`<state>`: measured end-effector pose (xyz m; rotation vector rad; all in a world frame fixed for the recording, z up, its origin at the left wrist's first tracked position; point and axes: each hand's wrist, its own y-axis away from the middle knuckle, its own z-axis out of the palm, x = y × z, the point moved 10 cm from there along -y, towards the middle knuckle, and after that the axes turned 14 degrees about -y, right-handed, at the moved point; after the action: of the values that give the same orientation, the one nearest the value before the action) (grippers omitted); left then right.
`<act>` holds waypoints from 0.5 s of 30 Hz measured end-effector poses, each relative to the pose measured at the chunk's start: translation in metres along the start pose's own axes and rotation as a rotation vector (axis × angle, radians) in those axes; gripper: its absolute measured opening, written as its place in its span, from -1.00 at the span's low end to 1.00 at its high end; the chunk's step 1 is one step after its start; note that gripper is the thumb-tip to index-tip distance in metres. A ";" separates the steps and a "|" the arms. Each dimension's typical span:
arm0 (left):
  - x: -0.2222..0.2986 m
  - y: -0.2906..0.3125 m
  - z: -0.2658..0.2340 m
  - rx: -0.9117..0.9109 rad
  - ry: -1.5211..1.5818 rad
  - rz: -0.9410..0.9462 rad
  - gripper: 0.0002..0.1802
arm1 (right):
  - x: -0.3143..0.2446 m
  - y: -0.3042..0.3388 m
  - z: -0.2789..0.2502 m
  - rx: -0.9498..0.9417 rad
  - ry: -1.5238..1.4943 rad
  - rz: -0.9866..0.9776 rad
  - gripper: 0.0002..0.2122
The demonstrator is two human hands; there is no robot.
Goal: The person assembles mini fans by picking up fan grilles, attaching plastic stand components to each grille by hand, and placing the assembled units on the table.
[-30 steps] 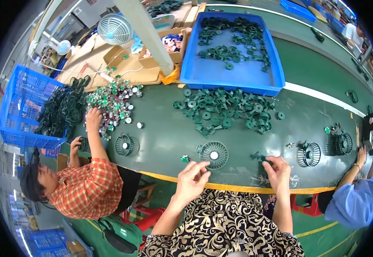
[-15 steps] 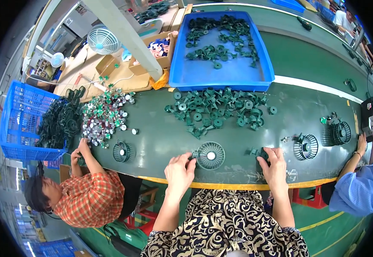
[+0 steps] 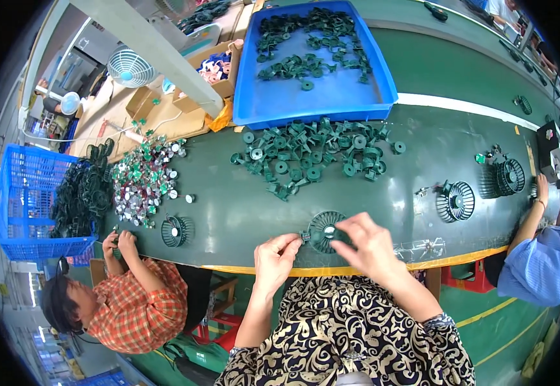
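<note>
My left hand [image 3: 276, 258] pinches the small tab at the left side of a round dark green fan cage [image 3: 317, 222] lying on the table in front of me. A white disc sits at the cage's centre. Over the right half of the cage, my right hand [image 3: 371, 247] is curled, thumb and forefinger close to the disc. Dark green shows between those fingers, but what they hold cannot be made out. Beyond the cage lies a pile of small dark green plastic parts [image 3: 312, 151] with round ends.
A blue tray [image 3: 315, 103] of similar parts stands behind the pile. Left are small motors [image 3: 141, 186] and a blue basket [image 3: 16, 212] beside dark green cages. More fan cages [image 3: 458, 201] lie to the right. Co-workers sit left [image 3: 135, 302] and right [image 3: 531, 267].
My right hand has moved left from the table beside the small green parts to over the fan cage. My left hand stays at the cage's tab. The whole view has shifted slightly.
</note>
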<state>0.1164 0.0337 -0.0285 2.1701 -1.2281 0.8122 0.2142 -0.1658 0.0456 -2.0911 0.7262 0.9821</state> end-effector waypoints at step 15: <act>0.016 -0.002 -0.003 0.044 -0.065 0.077 -0.88 | 0.012 -0.006 0.056 -0.254 0.329 0.046 -0.68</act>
<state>0.1240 0.0282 -0.0154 2.2114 -1.3452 0.8133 0.2018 -0.1211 0.0122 -2.5052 0.8514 0.7959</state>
